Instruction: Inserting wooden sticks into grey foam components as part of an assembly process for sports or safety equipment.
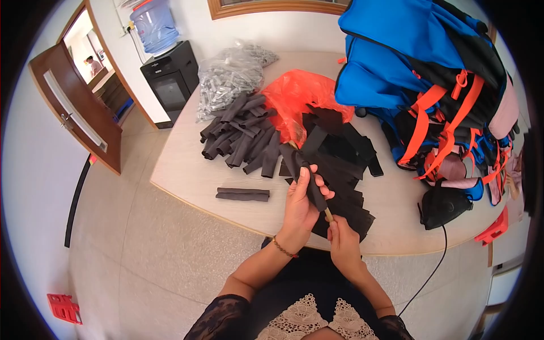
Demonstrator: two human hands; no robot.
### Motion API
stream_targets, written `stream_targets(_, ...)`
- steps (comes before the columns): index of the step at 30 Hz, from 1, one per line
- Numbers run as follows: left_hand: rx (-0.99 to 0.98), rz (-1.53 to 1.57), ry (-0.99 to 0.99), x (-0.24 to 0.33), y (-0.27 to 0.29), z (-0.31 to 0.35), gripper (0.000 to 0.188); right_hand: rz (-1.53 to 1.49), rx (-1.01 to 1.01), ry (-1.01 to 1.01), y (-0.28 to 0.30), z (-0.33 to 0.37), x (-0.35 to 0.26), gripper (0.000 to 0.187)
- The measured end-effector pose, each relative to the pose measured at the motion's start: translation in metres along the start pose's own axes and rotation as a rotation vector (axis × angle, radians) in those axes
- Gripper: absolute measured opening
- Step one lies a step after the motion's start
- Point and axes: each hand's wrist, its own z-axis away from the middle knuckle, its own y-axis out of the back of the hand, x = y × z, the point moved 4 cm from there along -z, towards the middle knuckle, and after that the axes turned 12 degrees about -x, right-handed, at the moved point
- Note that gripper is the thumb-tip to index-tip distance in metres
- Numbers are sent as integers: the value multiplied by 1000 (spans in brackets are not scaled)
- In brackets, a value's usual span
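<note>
My left hand (302, 207) is closed around a dark grey fabric sleeve (317, 195), its fingers wrapped over the cloth. Through the sleeve runs a thin light-brown stick (328, 216), slanting toward me; my right hand (343, 241) pinches its near end. Under and beyond my hands lies a spread of flat black fabric pieces (352, 212). To the left, a pair of dark fabric tubes (242, 195) lies side by side on the table. Farther off, several similar tubes (232, 136) are heaped together.
On the pale table (195, 164), a clear bag of small grey parts (229, 76) stands behind the tubes, beside a red plastic bag (297, 90). A pile of blue and black bags (402, 56) with orange straps fills the right. A water dispenser (170, 79) stands beyond the table.
</note>
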Motion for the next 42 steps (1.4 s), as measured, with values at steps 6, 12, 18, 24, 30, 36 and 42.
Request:
stream_targets(6, 51, -122, -185, 42, 9, -5, 24, 189, -183, 84, -9, 9, -12, 16)
stream_targets(12, 148, -199, -342, 95, 6, 1, 26, 127, -455, -24, 13, 33, -4, 14)
stream_targets(18, 143, -174, -495, 146, -16, -2, 30, -69, -590, -93, 62, 50, -5, 17)
stream_targets(24, 121, -156, -478, 80, -24, -24, 28, -9, 73, 129, 43, -33, -36, 39)
stream_targets(30, 114, -414, -384, 50, -26, -27, 32, -634, 54, 144, 37, -87, -24, 18)
stream_targets(36, -352, -829, 386, -1, 5, -1, 21, -122, 232, 389, 74, -102, -39, 25)
stream_targets(42, -320, -1026, 605, -22, -11, 69, 27, -528, 373, 163, 154, -118, -43, 36)
